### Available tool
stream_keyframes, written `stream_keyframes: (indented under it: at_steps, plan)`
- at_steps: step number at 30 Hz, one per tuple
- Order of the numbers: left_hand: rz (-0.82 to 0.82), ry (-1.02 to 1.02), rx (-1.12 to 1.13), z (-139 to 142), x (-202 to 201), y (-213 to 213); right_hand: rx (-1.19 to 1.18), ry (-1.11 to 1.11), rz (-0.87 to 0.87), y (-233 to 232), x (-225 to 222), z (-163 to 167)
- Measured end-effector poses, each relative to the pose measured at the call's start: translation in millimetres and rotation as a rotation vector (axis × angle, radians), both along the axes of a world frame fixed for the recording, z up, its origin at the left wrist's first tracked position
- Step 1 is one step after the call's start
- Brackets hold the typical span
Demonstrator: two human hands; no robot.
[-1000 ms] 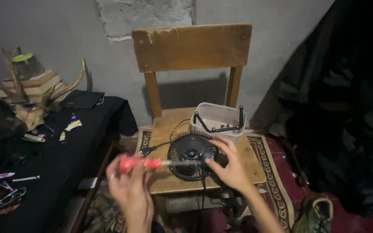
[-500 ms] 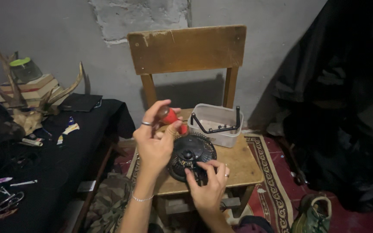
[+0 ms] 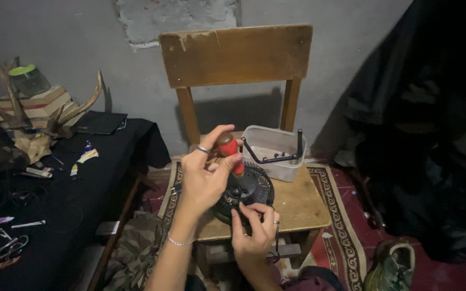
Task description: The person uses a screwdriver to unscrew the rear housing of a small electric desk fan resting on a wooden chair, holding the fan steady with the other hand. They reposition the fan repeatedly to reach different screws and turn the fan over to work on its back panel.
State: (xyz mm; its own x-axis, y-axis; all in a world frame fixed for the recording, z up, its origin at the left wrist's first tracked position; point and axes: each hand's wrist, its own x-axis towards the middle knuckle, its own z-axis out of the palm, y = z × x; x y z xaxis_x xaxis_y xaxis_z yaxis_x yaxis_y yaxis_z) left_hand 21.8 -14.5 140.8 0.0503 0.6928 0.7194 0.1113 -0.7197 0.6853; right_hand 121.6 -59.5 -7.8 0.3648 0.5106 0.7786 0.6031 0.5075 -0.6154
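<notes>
At centre frame, on the seat of a worn wooden chair (image 3: 297, 202), a person works over a round black motor part (image 3: 254, 189) with toothed edges. Their left hand (image 3: 207, 172), a ring on one finger, is closed around the red handle of a screwdriver (image 3: 231, 152), fingers pinching it near the top. The tool stands close to upright, tilted slightly toward the upper left, its long axis running down and to the right so the shaft meets the middle of the black part. The right hand (image 3: 254, 229) sits just below, at the lower edge of the part, fingers curled and pinching something small against its near rim; what exactly it pinches cannot be made out. The right hand is the nearer of the two to the part itself, while the left is above it on the handle.

Just behind the part, at the back of the seat, stands a pale plastic tub (image 3: 276, 153) with a dark wire handle. At left, a counter (image 3: 82, 194) draped in black cloth carries small tools, books and a jar. A patterned red rug (image 3: 346, 226) lies beneath.
</notes>
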Motion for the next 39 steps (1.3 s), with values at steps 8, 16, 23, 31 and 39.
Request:
stream_keyframes:
  at_steps: [8, 16, 23, 31, 39]
  plan:
    - [0.034, 0.018, 0.013, -3.3, 1.1, 2.1, -0.001, -0.018, 0.009, 1.1, 1.8, -1.6]
    - [-0.017, 0.008, -0.030, -3.8, -0.7, 6.8, 0.002, -0.058, 0.042, 1.5, 8.9, -1.6]
    - [-0.083, -0.046, -0.032, -5.6, -4.0, 10.7, -0.009, -0.045, 0.055, 1.4, 8.4, -0.8]
    - [-0.095, -0.084, -0.061, -9.2, -5.2, 12.2, -0.008, -0.048, 0.055, -0.1, 8.8, 1.7]
    - [-0.084, -0.054, -0.052, -4.0, -1.8, 10.6, -0.013, -0.050, 0.050, 0.8, 9.1, -0.7]
